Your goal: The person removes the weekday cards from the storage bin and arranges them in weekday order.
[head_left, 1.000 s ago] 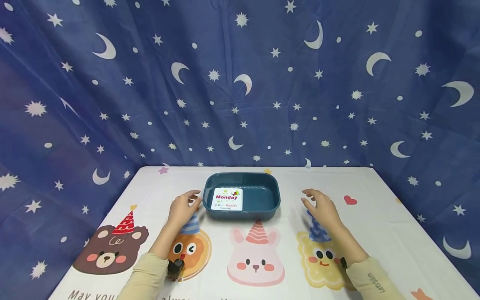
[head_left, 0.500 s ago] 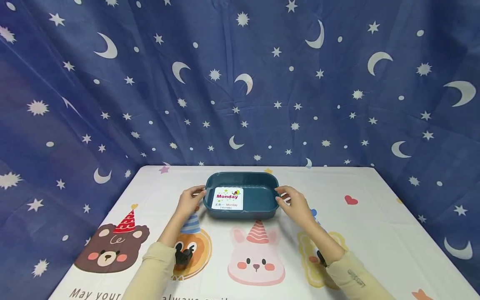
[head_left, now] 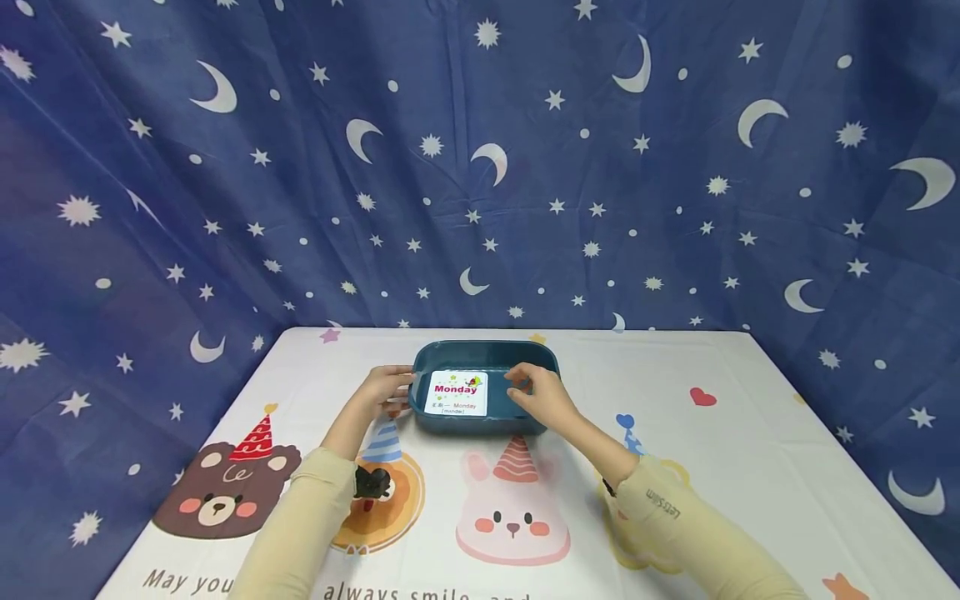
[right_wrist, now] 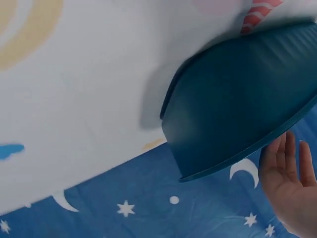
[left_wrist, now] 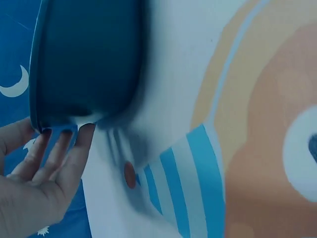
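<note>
On the table (head_left: 757,467), far side: blue bin (head_left: 480,427), Monday card (head_left: 456,393) inside. My left hand (head_left: 381,388), fingers straight, touches the bin's left end, probably steadying it; right hand (head_left: 544,395) over the interior, fingers loosely bent, apparently empty.

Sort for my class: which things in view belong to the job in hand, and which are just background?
Part of the job, it seems:
dark teal tray
Monday card, lying in the tray
left hand, at the tray's end
right hand, over the tray

Just background:
printed tablecloth
starry curtain
</note>
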A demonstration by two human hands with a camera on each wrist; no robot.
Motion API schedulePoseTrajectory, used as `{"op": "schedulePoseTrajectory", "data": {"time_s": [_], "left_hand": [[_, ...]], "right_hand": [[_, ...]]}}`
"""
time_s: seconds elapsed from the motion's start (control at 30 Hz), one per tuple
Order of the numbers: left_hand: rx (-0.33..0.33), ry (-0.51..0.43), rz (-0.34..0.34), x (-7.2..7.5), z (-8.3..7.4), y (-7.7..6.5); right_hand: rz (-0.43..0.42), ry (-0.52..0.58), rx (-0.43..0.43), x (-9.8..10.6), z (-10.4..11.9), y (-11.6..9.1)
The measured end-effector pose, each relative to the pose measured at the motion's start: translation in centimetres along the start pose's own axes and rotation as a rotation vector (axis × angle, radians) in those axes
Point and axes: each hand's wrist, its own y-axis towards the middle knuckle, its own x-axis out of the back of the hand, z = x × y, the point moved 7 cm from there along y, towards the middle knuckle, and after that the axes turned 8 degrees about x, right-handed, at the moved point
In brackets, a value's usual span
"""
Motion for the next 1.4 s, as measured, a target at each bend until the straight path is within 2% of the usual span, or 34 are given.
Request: {"op": "schedulePoseTrajectory", "data": {"time_s": [0.17,0.27,0.33,0.4,0.47,0.57,0.7,0.8,0.97,1.07,1.17,1.3,1.4], "left_hand": [[0.022,-0.014,-0.060,-0.5,-0.6,0.1],[0.019,-0.039,-0.084,-0.8,-1.1,0.0],[0.017,-0.053,-0.089,-1.0,-1.2,0.0],[0.024,-0.072,-0.085,-1.2,-1.1,0.1],[0.037,-0.083,-0.086,-1.3,-0.7,0.3],[0.053,-0.101,-0.087,-1.3,-0.1,0.6],[0.046,-0.131,-0.080,-1.2,0.2,0.4],[0.030,-0.140,-0.071,-1.1,0.3,0.1],[0.037,-0.133,-0.078,-0.6,0.6,-0.3],[0.041,-0.135,-0.084,-0.5,0.7,-0.5],[0.036,-0.146,-0.086,-0.5,0.7,-0.4],[0.037,-0.139,-0.107,-0.4,0.8,-0.1],[0.033,-0.136,-0.118,-0.3,0.7,0.0]], "right_hand": [[0.084,-0.095,-0.022,-1.2,0.1,1.6],[0.140,-0.107,-0.076,-2.1,-0.4,3.1],[0.174,-0.071,-0.154,-2.6,-1.3,4.0],[0.200,0.012,-0.258,-3.2,-2.5,4.7],[0.216,0.094,-0.326,-3.9,-3.8,4.8],[0.257,0.243,-0.430,-7.3,-9.3,5.9],[0.302,0.349,-0.546,-12.7,-17.2,7.5],[0.281,0.379,-0.585,-14.2,-19.0,7.8],[0.200,0.439,-0.647,-15.5,-19.6,8.1],[0.141,0.552,-0.701,-16.1,-19.5,7.8],[0.069,0.638,-0.748,-17.0,-20.5,7.8],[-0.013,0.673,-0.810,-18.8,-24.2,8.7],[-0.043,0.720,-0.854,-20.0,-26.7,9.4]]}}
